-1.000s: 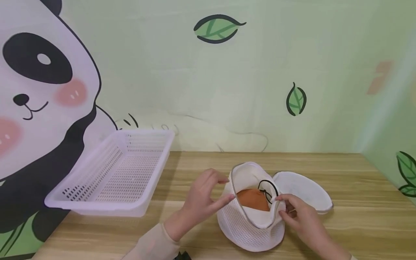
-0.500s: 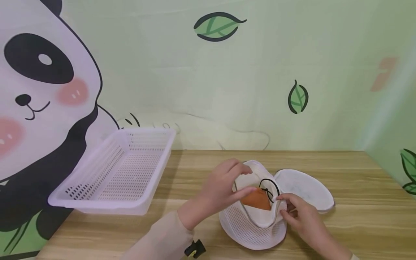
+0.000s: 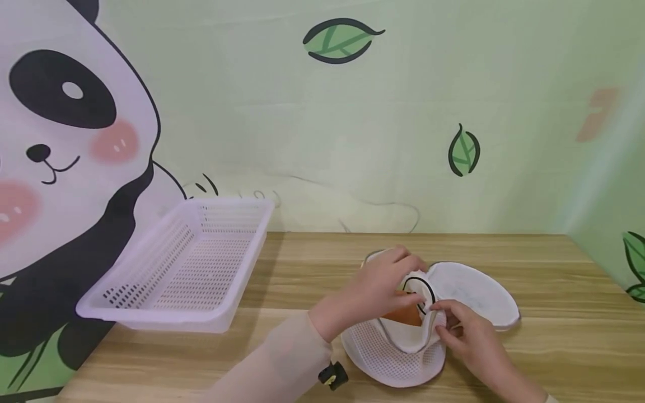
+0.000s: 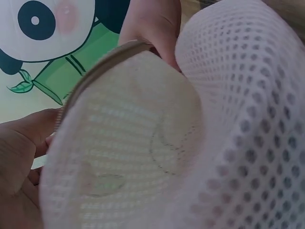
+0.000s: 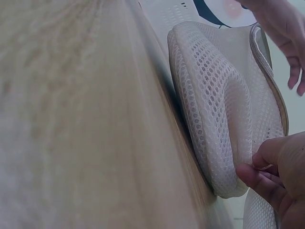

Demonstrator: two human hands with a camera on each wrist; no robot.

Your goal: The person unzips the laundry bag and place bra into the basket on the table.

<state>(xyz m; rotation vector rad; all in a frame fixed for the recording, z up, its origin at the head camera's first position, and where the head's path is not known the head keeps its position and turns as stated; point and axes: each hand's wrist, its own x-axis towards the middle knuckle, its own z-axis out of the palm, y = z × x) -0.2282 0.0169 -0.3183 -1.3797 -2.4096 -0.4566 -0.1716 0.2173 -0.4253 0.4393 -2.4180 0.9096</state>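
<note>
A round white mesh laundry bag stands on the table, its zippered mouth facing up. Inside it lies an orange-brown cloth-like item with a black cord; its kind is unclear. My left hand reaches over the mouth, thumb and fingers spread apart around the cord, and partly covers the item. With thumb and fingertips, my right hand pinches the rim on the right side. In the right wrist view, that pinch on the mesh fabric shows up close. The bag's white lid lies folded back.
A white perforated plastic basket stands at the left of the wooden table. A small black device is by the left sleeve. Behind the table rises a green wall with a panda and leaves drawn on it.
My left hand has moved rightward from the bag's left rim to over its mouth, close to the black cord. The right hand keeps its pinch on the rim.
</note>
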